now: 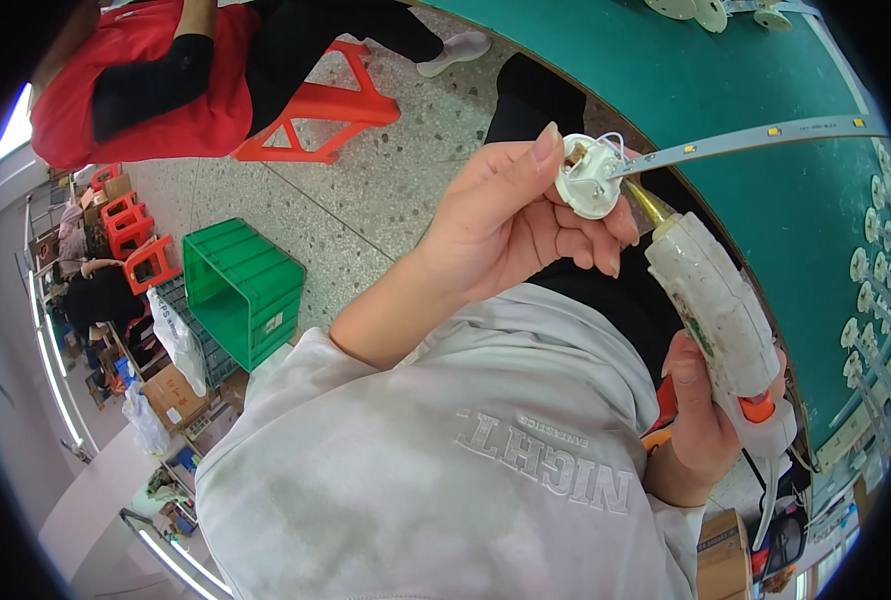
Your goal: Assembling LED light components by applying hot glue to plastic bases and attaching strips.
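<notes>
My left hand (521, 205) pinches a round white end cap (593, 177) between thumb and fingers, its inner side with thin white wires turned up. From the cap an LED strip (766, 133) with small yellow chips runs off to the right above the bench. In my right hand (704, 410) is a glue gun (718, 305), white and stained, with an orange trigger. Its yellowish nozzle (650, 204) points up at the cap's lower right edge, close to where the strip joins; whether it touches I cannot tell.
A green-topped bench (686, 80) curves along the right, with several strips with round white caps (856, 330) at its far right. On the floor at left stands a green crate (251, 290). A person in red (156, 90) sits near a red stool (316, 110).
</notes>
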Motion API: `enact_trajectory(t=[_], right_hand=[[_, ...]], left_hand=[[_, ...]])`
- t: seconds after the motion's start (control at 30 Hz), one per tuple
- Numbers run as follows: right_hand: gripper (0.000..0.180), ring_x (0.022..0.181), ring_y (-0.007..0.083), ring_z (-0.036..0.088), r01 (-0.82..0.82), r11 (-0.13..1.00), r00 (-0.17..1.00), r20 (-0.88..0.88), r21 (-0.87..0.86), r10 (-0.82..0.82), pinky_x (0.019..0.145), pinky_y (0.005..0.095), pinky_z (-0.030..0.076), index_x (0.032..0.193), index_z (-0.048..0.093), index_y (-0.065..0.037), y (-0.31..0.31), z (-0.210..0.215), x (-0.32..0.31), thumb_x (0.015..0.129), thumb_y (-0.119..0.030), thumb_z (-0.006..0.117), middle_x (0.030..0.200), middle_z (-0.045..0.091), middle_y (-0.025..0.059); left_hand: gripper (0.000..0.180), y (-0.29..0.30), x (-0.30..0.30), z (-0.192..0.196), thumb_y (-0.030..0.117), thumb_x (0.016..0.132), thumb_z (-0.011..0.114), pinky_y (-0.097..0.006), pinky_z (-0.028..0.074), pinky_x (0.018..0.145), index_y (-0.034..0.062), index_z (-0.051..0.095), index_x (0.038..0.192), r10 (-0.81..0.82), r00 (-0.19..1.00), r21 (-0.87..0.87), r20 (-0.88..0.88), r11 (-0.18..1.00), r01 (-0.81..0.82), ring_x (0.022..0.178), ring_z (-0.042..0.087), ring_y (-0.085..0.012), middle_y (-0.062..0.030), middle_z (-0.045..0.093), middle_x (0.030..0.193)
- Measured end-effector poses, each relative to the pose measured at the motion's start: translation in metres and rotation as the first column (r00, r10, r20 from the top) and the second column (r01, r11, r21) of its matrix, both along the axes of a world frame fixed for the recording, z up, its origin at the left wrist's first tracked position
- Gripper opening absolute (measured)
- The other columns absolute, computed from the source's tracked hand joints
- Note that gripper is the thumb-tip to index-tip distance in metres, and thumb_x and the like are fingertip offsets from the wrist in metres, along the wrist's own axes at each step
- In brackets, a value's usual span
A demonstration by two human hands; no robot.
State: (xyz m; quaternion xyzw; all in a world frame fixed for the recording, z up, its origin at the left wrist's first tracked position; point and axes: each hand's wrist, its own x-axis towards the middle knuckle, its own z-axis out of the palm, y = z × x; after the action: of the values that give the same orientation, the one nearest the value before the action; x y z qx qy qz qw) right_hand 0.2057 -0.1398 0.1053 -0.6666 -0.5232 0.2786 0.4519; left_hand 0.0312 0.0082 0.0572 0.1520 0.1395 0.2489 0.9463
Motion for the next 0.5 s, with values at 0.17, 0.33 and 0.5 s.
enact_trajectory(t=[0.17,0.33,0.5], right_hand=[[0.033,0.052,0.0183,0.041,0.069,0.997,0.997,-0.042,-0.037,-0.070,0.045,0.0288,0.029,0.095,0.069,-0.001,-0.0025,0.0010,-0.0028,0.073,-0.024,0.078,0.068,0.061,0.0051],[0.033,0.052,0.0179,0.041,0.051,0.998,0.998,-0.029,0.023,-0.050,0.045,0.0289,0.029,0.094,0.070,-0.001,0.0036,-0.0007,0.0000,0.071,-0.023,0.079,0.066,0.060,0.0046],[0.033,0.051,0.0175,0.041,0.014,1.000,1.000,-0.001,0.026,-0.014,0.045,0.0288,0.029,0.093,0.070,-0.001,0.0049,0.0031,0.0001,0.071,-0.024,0.079,0.065,0.059,0.0040]], left_hand=[[0.053,-0.0001,0.0017,0.0013,0.039,0.104,0.030,-0.034,0.057,0.073,-0.0074,0.053,0.116,-0.002,1.000,-0.021,0.029,1.000,0.003,0.079,0.068,-0.0260,-0.0228,0.065,0.097],[0.055,0.0008,0.0028,0.0003,0.040,0.104,0.029,-0.033,0.057,0.072,-0.0083,0.053,0.114,0.007,0.999,-0.016,0.054,1.000,-0.006,0.077,0.068,-0.0250,-0.0222,0.065,0.097],[0.056,0.0005,0.0026,-0.0019,0.041,0.104,0.028,-0.032,0.057,0.072,-0.0081,0.056,0.109,0.015,0.999,-0.017,0.043,1.000,-0.014,0.077,0.068,-0.0242,-0.0218,0.065,0.097]])
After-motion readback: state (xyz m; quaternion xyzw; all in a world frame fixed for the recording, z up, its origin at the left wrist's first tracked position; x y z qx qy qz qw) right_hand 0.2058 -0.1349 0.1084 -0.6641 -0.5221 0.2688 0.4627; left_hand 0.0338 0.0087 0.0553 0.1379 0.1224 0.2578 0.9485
